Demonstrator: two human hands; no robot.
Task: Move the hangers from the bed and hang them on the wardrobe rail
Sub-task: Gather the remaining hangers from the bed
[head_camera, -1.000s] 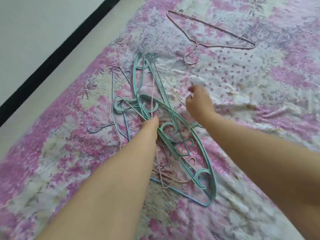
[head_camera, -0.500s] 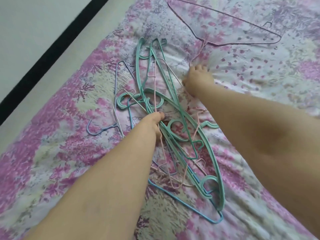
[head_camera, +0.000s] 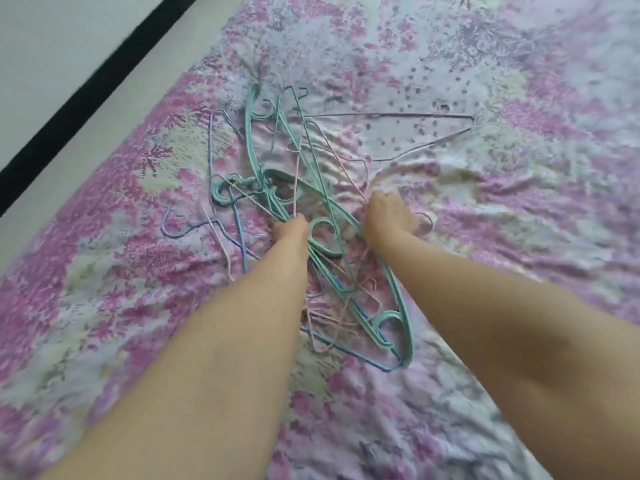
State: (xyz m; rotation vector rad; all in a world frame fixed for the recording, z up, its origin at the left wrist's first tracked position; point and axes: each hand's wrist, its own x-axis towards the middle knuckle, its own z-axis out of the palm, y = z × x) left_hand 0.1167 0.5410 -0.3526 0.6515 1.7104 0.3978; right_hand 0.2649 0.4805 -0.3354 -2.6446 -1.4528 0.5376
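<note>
**Mia:** Hangers (head_camera: 287, 202) are lying in a big messy pile on the bed (head_camera: 104, 271). Some are thick and green, some are thin and pink or blue.

**Ben:** What is the left hand (head_camera: 290, 231) doing?

**Mia:** It is sitting right in the middle of the pile. Its fingers are curling down around some of the thin wires and green bars, so it is gripping them.

**Ben:** And the right hand (head_camera: 388, 216)?

**Mia:** It is resting just beside the pile, on its right side. Its fingers are bending down into the sheet, and a pink wire is running right up to them. I think it is pinching something there, but I cannot tell for sure.

**Ben:** Why not?

**Mia:** The fingertips are hiding under the hand, and everything is looking a bit blurry.

**Ben:** Is any hanger lying apart?

**Mia:** One thin purple hanger (head_camera: 415, 133) is stretching out to the right, farther up the bed. Its hook end is getting lost near the right hand.

**Ben:** What is past the bed?

**Mia:** A pale floor (head_camera: 52, 46) with a black stripe (head_camera: 86, 98) is showing at the top left.
</note>
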